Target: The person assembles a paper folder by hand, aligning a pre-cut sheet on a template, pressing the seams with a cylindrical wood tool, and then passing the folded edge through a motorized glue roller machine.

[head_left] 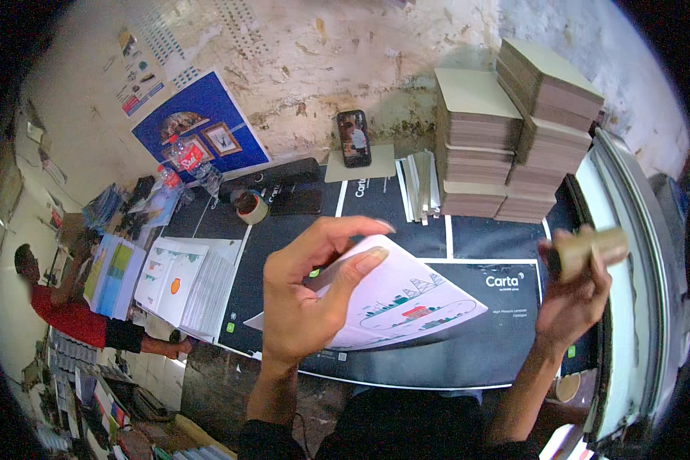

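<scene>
My left hand (303,295) pinches the top corner of a white printed sheet (406,310) between thumb and fingers. Coloured line drawings cover the sheet, which bends over as it hangs above the dark table covering (475,356). Whether it is one sheet or several folded together, I cannot tell. Off to the right, my raised right hand (575,303) grips a small tan block (594,249), blurred by motion. That hand is apart from the paper.
Tall stacks of grey-brown boards (479,126) stand at the back right, beside thin upright strips (419,184). A phone (353,138) leans on the wall. Printed sheets (180,280) are piled at left, near a cup (251,207) and plastic bottles (195,165). Another person (69,314) sits far left.
</scene>
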A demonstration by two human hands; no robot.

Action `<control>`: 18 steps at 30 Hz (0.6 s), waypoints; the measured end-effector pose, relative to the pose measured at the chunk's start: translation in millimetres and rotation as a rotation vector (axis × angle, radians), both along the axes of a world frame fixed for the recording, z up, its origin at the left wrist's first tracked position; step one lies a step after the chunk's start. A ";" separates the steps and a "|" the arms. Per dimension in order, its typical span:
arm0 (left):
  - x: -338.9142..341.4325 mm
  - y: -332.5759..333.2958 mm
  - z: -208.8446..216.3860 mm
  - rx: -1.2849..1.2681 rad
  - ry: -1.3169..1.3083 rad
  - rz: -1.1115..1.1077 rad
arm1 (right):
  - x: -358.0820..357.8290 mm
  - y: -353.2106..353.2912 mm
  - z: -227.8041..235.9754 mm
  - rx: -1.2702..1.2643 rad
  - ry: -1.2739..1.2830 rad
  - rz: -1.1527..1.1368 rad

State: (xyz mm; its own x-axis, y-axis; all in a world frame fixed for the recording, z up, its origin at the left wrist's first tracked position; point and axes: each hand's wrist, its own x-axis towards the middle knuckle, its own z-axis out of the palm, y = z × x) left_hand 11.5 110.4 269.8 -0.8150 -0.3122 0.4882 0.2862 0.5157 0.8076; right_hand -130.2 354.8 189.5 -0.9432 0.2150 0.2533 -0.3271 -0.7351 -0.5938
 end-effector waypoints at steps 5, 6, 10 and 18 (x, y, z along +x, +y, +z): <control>-10.6 -14.2 0.0 0.036 0.205 0.074 | 4.3 32.0 -55.6 0.323 -0.041 0.057; -7.7 -19.7 1.1 0.017 0.256 0.118 | 14.5 23.6 -46.3 0.453 -0.179 0.062; 0.3 -57.0 -15.6 0.409 0.334 0.018 | 31.5 -15.0 -23.4 0.495 -0.039 0.353; -9.4 -51.3 -29.2 0.287 0.365 0.218 | 41.8 -44.6 8.6 0.580 -0.073 0.181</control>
State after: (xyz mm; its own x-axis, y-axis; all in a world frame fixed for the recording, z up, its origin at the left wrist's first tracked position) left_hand 2.2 59.1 240.6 -0.5086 -0.6191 0.5983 0.4861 0.3671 0.7931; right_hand -88.3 310.2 198.1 -0.9712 -0.1038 0.2147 -0.1708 -0.3258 -0.9299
